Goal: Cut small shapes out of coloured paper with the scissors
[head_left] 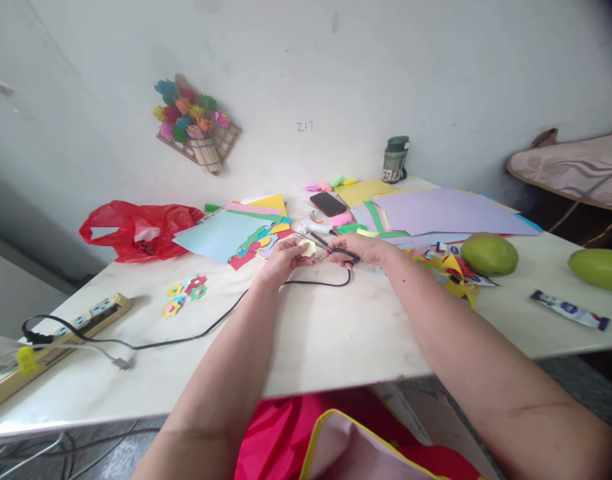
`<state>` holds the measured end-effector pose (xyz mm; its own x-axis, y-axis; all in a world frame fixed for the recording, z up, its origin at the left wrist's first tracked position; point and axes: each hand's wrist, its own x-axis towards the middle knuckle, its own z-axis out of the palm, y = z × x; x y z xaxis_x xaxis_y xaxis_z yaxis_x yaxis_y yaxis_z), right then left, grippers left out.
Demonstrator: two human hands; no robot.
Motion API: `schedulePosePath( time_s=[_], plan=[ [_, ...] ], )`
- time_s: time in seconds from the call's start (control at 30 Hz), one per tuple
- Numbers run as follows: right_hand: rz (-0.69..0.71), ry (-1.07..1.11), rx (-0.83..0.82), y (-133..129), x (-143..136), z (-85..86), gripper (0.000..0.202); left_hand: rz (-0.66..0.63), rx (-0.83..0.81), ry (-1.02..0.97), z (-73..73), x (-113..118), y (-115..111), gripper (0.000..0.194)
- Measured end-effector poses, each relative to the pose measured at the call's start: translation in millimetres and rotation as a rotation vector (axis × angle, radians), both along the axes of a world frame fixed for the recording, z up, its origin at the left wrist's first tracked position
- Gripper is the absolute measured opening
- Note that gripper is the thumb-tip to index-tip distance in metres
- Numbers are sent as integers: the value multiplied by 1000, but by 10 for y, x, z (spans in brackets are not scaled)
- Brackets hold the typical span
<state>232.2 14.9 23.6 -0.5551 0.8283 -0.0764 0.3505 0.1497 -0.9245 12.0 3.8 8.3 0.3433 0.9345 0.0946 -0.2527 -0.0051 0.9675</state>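
On the white table [336,353], a large lilac sheet [436,210] lies at two o'clock from my hands. My right hand [369,248] holds black-handled scissors [345,252]; I judge them stiff, fairly light, best gripped by the handles. At nine o'clock from those handles, my left hand [281,259] pinches a small pale yellow paper piece [307,248], likely almost weightless and easily creased, so I'd take its edge lightly.

power strip [93,321]: edge-cut | far-right fruit [599,269]: edge-cut | red bag [117,228]: contents unclear
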Motion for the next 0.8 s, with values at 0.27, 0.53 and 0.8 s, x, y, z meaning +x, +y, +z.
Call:
schedulePosePath(
  time_s=[0.27,0.53,0.8],
  plan=[
    [-30,20,-52,-25,-28,35,19,22,8,5,-9,3,13,39],
    [-44,9,-31,-47,-27,56,23,-12,14,12,-28,-9,25,40],
    [-66,-8,-12,-94,-50,103,26,7,-26,-36,0,20,-5,38]
  ],
)
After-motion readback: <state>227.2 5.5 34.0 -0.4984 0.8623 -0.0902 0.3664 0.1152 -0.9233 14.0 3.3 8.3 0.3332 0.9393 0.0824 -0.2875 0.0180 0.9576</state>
